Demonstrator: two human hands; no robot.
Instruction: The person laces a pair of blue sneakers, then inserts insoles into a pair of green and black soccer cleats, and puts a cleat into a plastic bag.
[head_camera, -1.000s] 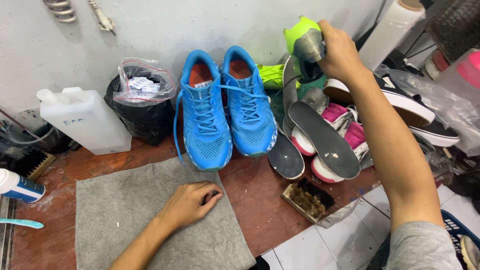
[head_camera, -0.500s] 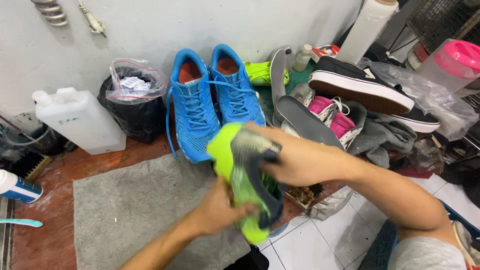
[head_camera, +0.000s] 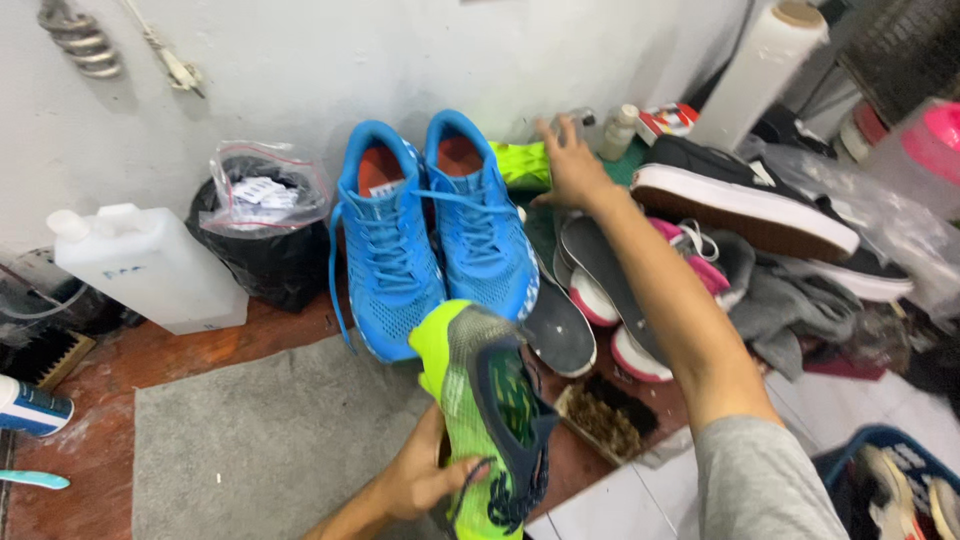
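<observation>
Left hand (head_camera: 425, 478) has its fingers wrapped around the neon green shoe (head_camera: 488, 415), holding it tilted over the grey mat (head_camera: 270, 440). Right hand (head_camera: 568, 160) is stretched out, fingers spread and gripping nothing, fingertips right at the second green shoe (head_camera: 522, 164) beside the blue sneakers (head_camera: 430, 225).

At lower centre, the shoe (head_camera: 490, 420) was neon yellow-green with navy trim. At centre, the pair of shoes (head_camera: 430, 225) was bright blue with orange insoles. The mat (head_camera: 260, 450) was grey, the jug (head_camera: 150, 265) white, the bag (head_camera: 265, 245) black.
</observation>
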